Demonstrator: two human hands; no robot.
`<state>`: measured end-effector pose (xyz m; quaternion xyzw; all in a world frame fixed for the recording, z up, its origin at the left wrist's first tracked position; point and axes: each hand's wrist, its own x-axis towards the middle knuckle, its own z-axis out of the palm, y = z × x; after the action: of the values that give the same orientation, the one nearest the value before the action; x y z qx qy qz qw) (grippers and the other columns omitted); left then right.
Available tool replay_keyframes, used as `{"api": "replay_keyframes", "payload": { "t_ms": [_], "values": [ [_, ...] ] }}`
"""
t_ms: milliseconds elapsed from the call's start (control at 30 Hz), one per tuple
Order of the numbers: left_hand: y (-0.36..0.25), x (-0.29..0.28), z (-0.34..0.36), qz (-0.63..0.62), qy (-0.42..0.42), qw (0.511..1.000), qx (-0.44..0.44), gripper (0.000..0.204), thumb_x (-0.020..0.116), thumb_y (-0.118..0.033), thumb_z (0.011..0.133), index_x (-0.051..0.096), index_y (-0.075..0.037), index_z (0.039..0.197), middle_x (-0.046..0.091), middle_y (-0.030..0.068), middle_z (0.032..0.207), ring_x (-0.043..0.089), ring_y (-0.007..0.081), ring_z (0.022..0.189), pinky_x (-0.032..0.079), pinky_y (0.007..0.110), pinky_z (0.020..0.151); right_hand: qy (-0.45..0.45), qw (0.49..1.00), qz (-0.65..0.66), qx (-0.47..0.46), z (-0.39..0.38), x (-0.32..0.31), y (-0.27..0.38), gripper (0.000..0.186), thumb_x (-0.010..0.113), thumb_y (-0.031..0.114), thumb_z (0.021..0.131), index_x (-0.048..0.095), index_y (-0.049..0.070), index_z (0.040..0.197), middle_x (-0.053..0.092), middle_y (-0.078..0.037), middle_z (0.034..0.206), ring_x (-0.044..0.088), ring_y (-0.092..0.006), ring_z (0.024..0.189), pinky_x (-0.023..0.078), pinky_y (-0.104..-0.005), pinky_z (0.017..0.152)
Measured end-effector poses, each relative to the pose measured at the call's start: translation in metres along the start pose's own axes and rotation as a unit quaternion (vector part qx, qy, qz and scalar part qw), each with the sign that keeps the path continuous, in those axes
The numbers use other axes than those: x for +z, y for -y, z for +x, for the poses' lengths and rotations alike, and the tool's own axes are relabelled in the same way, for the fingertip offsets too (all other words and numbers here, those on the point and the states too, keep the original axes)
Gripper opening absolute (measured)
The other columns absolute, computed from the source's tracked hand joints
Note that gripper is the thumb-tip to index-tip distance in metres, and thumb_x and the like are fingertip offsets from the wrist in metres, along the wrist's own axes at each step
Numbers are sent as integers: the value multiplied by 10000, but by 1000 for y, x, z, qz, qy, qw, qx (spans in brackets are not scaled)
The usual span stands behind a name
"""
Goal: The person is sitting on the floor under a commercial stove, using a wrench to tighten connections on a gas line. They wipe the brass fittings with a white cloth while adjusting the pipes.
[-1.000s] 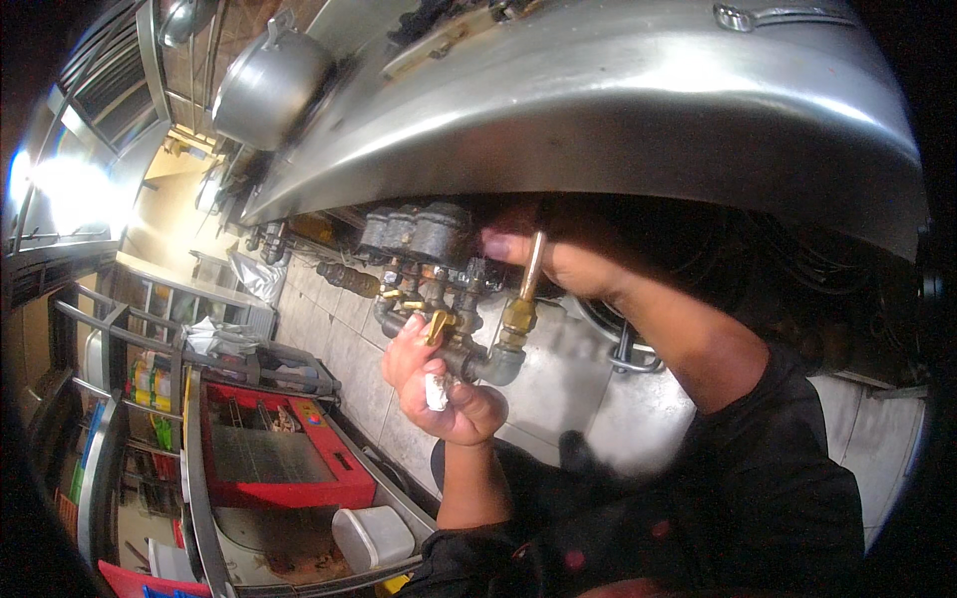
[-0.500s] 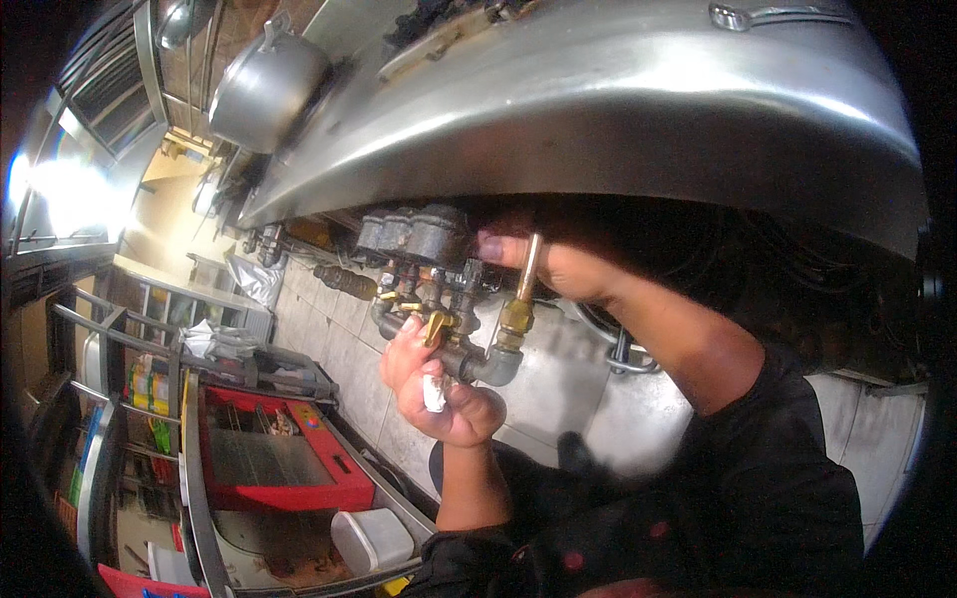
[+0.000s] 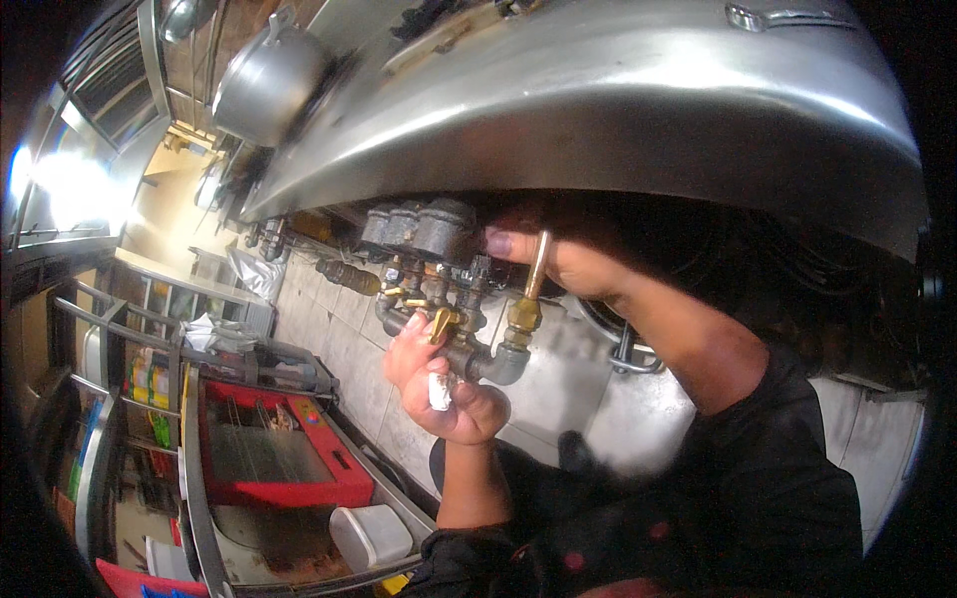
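Just below the frame's centre, a grey pipe slants on its long axis from upper left to lower right; its elbow bends upward into a brass fitting and a copper tube that points up, leaning slightly right. Left hand: fingers curled, tips at a brass lever slanting lower left to upper right, a white scrap in the grasp. Right hand: thumb beside a dark round body, other fingers in shadow below the steel counter; their grip cannot be told.
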<state>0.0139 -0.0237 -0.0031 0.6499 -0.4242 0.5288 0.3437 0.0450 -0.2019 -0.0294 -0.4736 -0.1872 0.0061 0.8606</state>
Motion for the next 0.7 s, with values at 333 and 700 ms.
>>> {"api": "replay_keyframes", "payload": {
  "t_ms": [333,700],
  "values": [
    [1,-5,1,13,4,1000,1,330,432,-393,974,436,-69,1039,615,172,1017,586,353,972,408,464,848,-4,999,1,-50,3,10,16,343,639,172,900,577,-4,1187,619,-117,1134,583,-188,1066,448,-322,967],
    [3,-6,0,7,12,1000,1,310,444,-371,971,447,-68,1034,611,175,1031,588,353,969,388,452,870,-12,984,-91,-151,5,-3,19,269,654,105,871,602,-4,1112,649,-126,1030,619,-216,971,494,-349,879]
  ]
}}
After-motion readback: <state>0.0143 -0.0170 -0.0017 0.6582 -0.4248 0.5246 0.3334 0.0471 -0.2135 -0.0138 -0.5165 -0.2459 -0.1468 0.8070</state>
